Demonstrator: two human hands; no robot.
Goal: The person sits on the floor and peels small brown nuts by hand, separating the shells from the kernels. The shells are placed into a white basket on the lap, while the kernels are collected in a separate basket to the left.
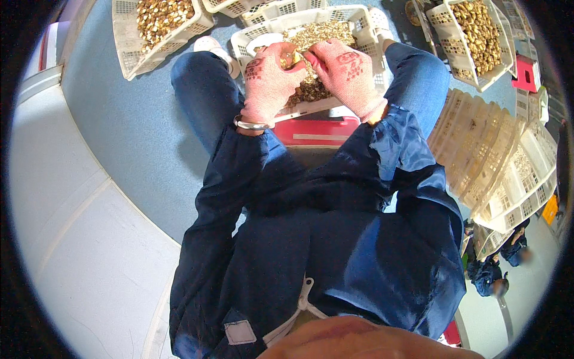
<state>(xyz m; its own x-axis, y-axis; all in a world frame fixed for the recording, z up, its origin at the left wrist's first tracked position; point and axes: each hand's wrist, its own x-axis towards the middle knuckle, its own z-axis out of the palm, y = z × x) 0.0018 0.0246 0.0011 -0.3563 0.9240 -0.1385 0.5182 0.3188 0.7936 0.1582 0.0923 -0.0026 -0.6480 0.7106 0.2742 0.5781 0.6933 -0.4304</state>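
Both of my hands wear pink knit gloves with dark print on their backs. My left hand (268, 81) is closed on a shiny gold-coloured piece (296, 58), whose exact kind I cannot make out. Just to its right, my right hand (348, 73) has its thumb and fingers pinched together close to that piece; whatever lies in the pinch is hidden. Under both hands stands a white plastic basket (305, 109) holding many small gold-coloured pieces (326, 31). A white rounded thing (265, 40) lies inside it at the left, partly covered by my left hand.
A red plastic stool or box (317, 130) stands between my knees. White baskets of gold-coloured pieces stand at the far left (128, 60) and far right (478, 82). Stacked white baskets (478, 143) lean at my right, near a red stool (526, 73). Other people (487, 278) appear at lower right.
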